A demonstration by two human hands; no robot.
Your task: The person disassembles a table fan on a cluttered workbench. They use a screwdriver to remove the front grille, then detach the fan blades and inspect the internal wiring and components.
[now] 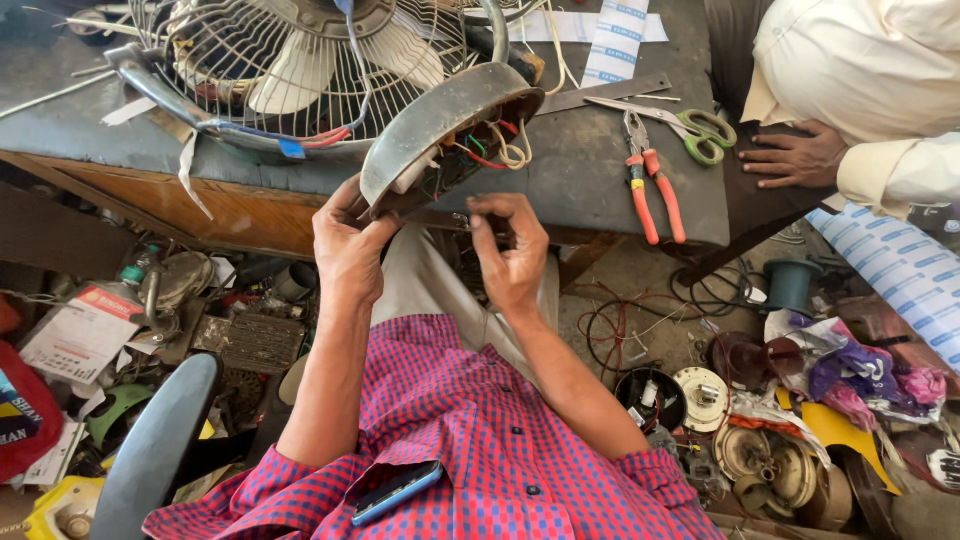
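A table fan lies on its side on the grey worktable [600, 170], its wire cage [300, 60] and pale blades to the back. Its round grey base [440, 115] tips over the table's front edge, open side toward me, with red, green and white wires [485, 150] showing inside. My left hand [345, 245] grips the base's lower left rim. My right hand [510, 250] is curled just below the base's open underside, fingertips pinched together at its edge; what they pinch is too small to tell.
Red-handled pliers [650, 185] and green-handled scissors [690, 125] lie on the table to the right. Another person's hand [795, 155] rests on the table's right edge. Fan parts, coils, wires and scraps litter the floor on both sides. A phone [395, 490] sits in my shirt pocket.
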